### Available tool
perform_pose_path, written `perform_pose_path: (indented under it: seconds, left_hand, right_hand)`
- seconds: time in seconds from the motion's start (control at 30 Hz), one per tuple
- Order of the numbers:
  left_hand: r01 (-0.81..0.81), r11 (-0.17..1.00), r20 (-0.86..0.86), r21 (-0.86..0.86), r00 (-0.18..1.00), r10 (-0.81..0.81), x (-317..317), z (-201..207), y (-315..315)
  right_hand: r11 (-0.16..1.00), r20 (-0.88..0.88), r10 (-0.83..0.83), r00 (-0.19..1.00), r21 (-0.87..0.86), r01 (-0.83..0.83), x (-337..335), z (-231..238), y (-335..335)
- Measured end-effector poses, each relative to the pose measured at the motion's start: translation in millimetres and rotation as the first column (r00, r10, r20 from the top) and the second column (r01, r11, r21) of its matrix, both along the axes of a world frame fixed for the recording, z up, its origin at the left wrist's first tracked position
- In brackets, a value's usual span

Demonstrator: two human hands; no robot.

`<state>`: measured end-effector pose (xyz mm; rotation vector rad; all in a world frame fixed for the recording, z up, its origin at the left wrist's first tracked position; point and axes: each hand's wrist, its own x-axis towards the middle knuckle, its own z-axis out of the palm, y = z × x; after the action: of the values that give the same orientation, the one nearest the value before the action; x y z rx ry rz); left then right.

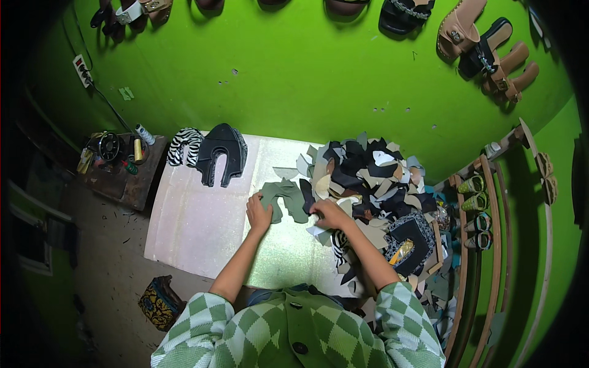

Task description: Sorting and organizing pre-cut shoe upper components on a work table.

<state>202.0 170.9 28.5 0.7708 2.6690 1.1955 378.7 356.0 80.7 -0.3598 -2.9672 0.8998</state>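
Fingers of the left hand (260,213) are laid on the left edge of the green U-shaped pieces (277,192), near the middle of the table (191,228); whether the edge is pinched beneath cannot be told. Those of the right hand (330,214) are curled near a dark scrap (306,193) — whether anything is clamped between them cannot be made out either.

Nearest, scraps could be dragged off by the right forearm (363,250), since the scrap pile (362,175) is crowded close beside it. Farther on, the green pieces could be skewed if they are pressed unevenly, or be mixed with offcuts that might slide from the heap.

Both forearms are angled inward from the checked sleeves (199,316) — the left wrist nearly straight, the right hand turned toward the left one, with the green pieces framed between them.
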Motion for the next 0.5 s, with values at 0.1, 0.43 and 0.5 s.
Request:
perform_pose_path:
  seconds: [0.1, 0.43, 0.5]
  left_hand:
    - [0.062, 0.998, -0.090, -0.026, 0.994, -0.064, 37.3, 3.6, -2.1]
    - [0.543, 0.828, 0.073, 0.138, 0.828, -0.556, 79.8, -7.9, 5.0]
    - [0.595, 0.791, 0.053, 0.142, 0.793, -0.606, 84.2, -7.4, 10.1]
  right_hand:
    - [0.960, 0.106, 0.012, 0.994, 0.278, -0.041, 37.2, -24.0, -7.0]
    - [0.964, 0.021, -0.264, 0.964, 0.019, 0.264, 84.5, -5.1, 23.4]
    - [0.851, -0.062, -0.522, 0.851, 0.023, 0.524, 84.9, -1.5, 23.8]
